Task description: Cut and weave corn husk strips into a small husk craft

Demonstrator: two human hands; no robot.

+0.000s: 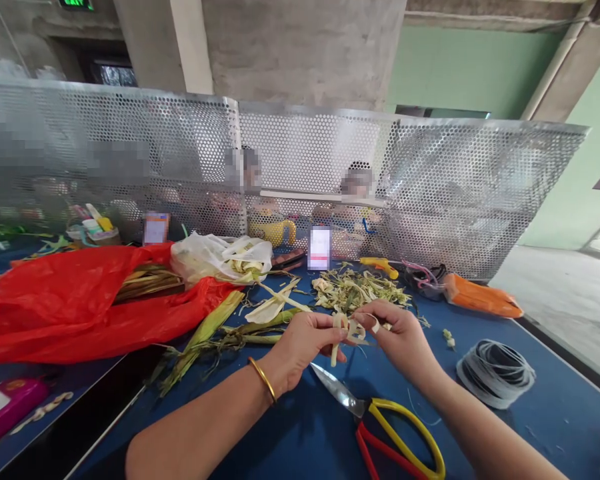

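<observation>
My left hand (307, 341) and my right hand (397, 333) meet above the blue table (300, 433), both pinched on a pale corn-husk strip (351, 329) that is bent into loops between them. A loose end of the strip hangs down from my left fingers. A gold bangle (263, 379) sits on my left wrist. Scissors (380, 420) with yellow and red handles lie shut on the table just below my hands.
A red plastic bag (70, 300) with husks lies at left, a clear bag (220, 257) behind it. Green husks (205, 333) and a pile of trimmings (355, 288) lie ahead. A coil of grey bands (495, 372) is at right. A perforated metal screen (430, 180) closes off the back; people sit behind it.
</observation>
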